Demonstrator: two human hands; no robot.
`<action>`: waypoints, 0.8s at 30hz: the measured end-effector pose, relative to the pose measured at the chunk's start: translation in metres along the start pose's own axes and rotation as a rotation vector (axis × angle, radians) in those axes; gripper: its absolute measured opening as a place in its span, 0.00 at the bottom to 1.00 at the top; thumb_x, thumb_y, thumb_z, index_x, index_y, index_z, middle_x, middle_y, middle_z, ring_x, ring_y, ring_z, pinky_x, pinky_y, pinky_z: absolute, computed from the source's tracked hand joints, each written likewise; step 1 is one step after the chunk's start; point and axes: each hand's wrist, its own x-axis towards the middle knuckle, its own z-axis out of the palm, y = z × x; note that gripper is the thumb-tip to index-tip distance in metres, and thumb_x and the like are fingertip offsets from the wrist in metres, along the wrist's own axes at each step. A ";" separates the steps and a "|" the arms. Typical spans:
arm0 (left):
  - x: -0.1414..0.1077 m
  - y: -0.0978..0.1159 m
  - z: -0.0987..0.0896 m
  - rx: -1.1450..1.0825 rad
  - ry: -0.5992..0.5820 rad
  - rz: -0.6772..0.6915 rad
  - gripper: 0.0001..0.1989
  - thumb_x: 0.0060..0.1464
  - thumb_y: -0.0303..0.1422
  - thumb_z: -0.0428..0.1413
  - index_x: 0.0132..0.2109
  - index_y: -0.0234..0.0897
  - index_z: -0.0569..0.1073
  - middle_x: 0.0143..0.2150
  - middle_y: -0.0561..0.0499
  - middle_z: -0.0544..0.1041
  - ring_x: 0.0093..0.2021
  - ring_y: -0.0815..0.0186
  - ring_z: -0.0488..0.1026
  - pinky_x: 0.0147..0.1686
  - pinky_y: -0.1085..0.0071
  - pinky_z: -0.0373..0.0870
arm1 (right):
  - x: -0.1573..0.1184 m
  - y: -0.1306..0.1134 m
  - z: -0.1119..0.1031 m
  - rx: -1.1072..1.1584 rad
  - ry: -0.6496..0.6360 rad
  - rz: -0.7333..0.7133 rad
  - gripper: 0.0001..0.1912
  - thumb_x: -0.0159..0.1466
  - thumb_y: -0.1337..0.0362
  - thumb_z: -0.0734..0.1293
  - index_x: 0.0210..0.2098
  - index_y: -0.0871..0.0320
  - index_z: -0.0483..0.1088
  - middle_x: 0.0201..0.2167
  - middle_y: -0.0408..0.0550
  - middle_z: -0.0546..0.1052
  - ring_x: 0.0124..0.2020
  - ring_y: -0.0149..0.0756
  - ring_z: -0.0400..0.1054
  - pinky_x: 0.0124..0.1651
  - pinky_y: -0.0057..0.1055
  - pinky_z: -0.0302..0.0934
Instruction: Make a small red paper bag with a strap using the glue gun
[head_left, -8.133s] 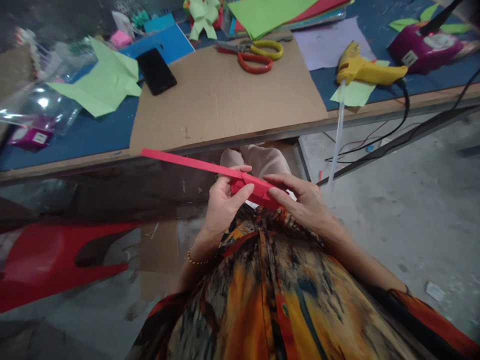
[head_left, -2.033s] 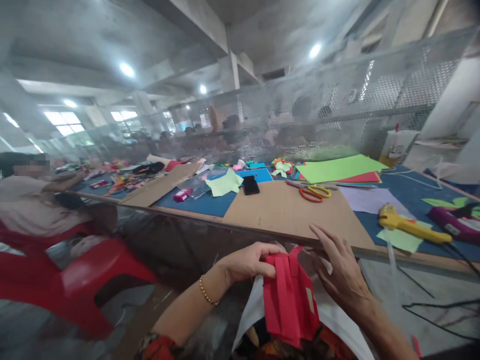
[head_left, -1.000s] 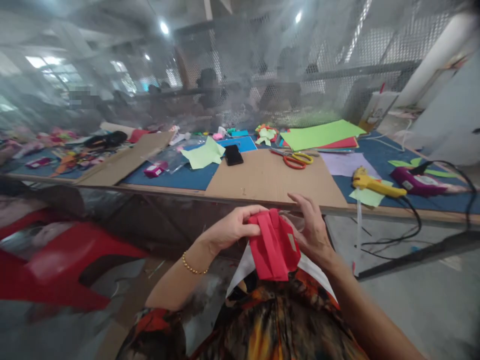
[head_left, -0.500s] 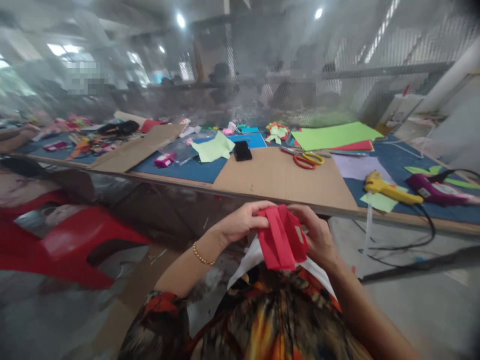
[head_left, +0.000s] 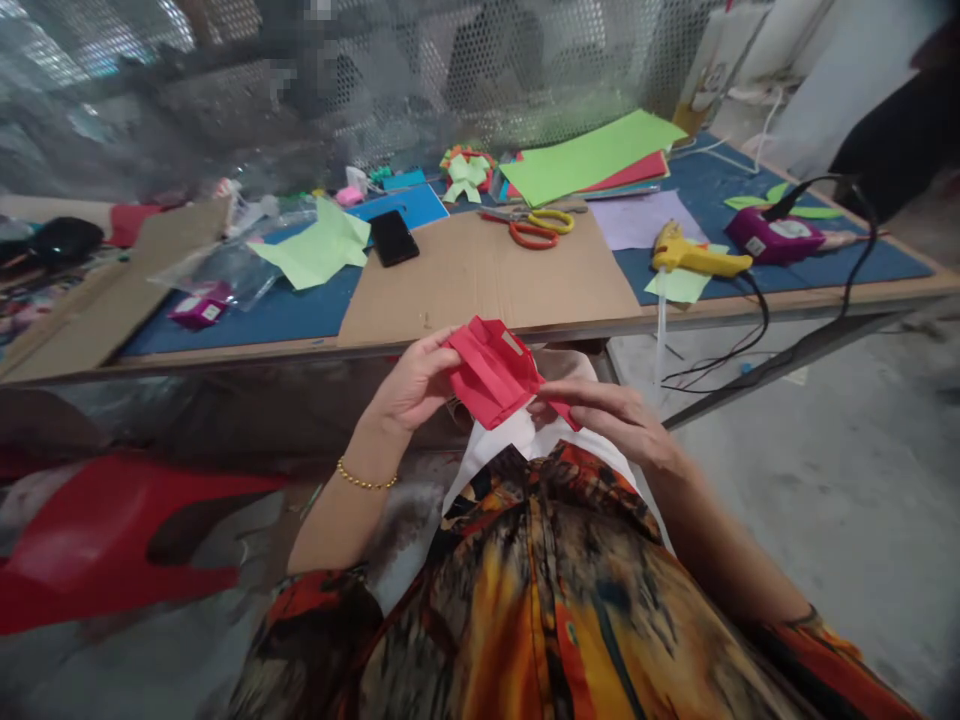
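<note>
In the head view, we hold the red folded paper piece in front of the desk, beyond its front edge and above our lap. Our left hand clamps its upper left edge between thumb and fingers. Our right hand is at the lower right corner, fingers extended over a red strip there; we cannot tell whether they grip, since the thumb is hidden.

The brown cardboard sheet reaches the front edge of the desk, its bare surface running back to the scissors with red and yellow handles. The black phone lies at its rear left edge. To its right, the yellow glue gun rests on pale green paper; its clear glue stick hangs past the desk edge, leaving a gap between it and our right hand.
</note>
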 end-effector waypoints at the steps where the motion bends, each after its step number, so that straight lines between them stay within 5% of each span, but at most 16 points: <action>1: 0.001 -0.001 0.001 0.007 0.000 0.000 0.18 0.43 0.26 0.70 0.45 0.33 0.84 0.40 0.50 0.85 0.37 0.67 0.80 0.43 0.71 0.77 | -0.002 -0.003 -0.001 0.019 -0.027 -0.002 0.19 0.78 0.58 0.66 0.64 0.51 0.79 0.50 0.52 0.88 0.52 0.42 0.85 0.55 0.37 0.80; 6: 0.001 -0.003 0.010 0.033 -0.011 -0.024 0.17 0.41 0.26 0.69 0.42 0.34 0.83 0.38 0.52 0.84 0.35 0.68 0.79 0.40 0.72 0.77 | -0.005 -0.011 0.001 -0.065 -0.065 -0.108 0.18 0.79 0.60 0.65 0.64 0.52 0.79 0.48 0.52 0.89 0.48 0.38 0.85 0.53 0.32 0.78; 11: 0.001 -0.006 0.015 0.093 -0.012 -0.021 0.17 0.40 0.27 0.68 0.42 0.34 0.81 0.35 0.53 0.82 0.33 0.67 0.77 0.37 0.73 0.75 | 0.000 -0.005 0.004 -0.119 0.122 -0.237 0.13 0.75 0.55 0.71 0.51 0.51 0.86 0.35 0.48 0.83 0.36 0.34 0.78 0.40 0.31 0.74; 15: 0.000 -0.009 0.020 0.153 0.009 0.018 0.16 0.41 0.28 0.68 0.40 0.35 0.80 0.33 0.53 0.81 0.32 0.69 0.75 0.35 0.74 0.73 | 0.003 0.000 0.009 -0.097 0.256 -0.195 0.12 0.70 0.49 0.75 0.42 0.47 0.89 0.32 0.46 0.74 0.35 0.33 0.70 0.35 0.32 0.68; 20: -0.003 -0.012 0.023 0.218 0.037 0.102 0.16 0.42 0.29 0.68 0.41 0.37 0.80 0.35 0.54 0.82 0.32 0.69 0.75 0.36 0.74 0.74 | 0.002 0.002 0.020 -0.035 0.407 0.001 0.21 0.63 0.38 0.77 0.28 0.48 0.85 0.42 0.51 0.81 0.46 0.42 0.74 0.49 0.43 0.73; 24: -0.004 -0.013 0.023 0.262 0.048 0.136 0.16 0.44 0.30 0.68 0.44 0.37 0.80 0.35 0.54 0.82 0.33 0.69 0.77 0.37 0.74 0.75 | -0.001 -0.004 0.023 -0.054 0.405 0.065 0.26 0.68 0.36 0.71 0.32 0.51 0.83 0.45 0.51 0.83 0.51 0.45 0.77 0.58 0.47 0.72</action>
